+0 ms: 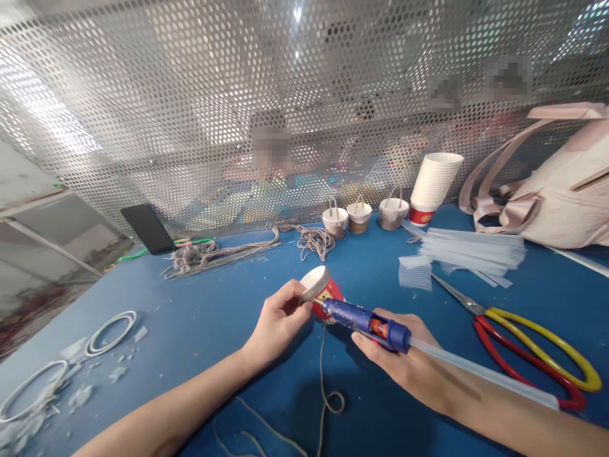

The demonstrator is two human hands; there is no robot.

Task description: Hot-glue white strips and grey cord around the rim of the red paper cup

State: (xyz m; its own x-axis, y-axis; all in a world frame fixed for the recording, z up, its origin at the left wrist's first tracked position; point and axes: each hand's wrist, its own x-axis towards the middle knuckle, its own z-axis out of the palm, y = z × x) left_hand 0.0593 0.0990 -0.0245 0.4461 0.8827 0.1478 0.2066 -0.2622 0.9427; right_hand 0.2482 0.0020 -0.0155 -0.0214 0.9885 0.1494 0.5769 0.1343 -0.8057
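Note:
My left hand (278,320) is closed on a paper cup (335,290) with a white upper part and a red printed band, which it holds tilted above the table. In my right hand (404,355) is a blue hot glue gun (354,317), its nozzle against or very near the side of the cup; I cannot tell if they touch. A long clear glue stick (480,369) runs out of the gun's back end over my right forearm. From the cup a thin grey cord (321,362) hangs down and loops on the table.
Three small cord-wrapped cups with handles (359,217) stand at the back, beside a stack of paper cups (434,184). Glue sticks (471,249) and large scissors (476,308) lie right, near a pale bag (566,184). Cord bundles (316,241), a phone (147,228) and white rings (111,333) lie left.

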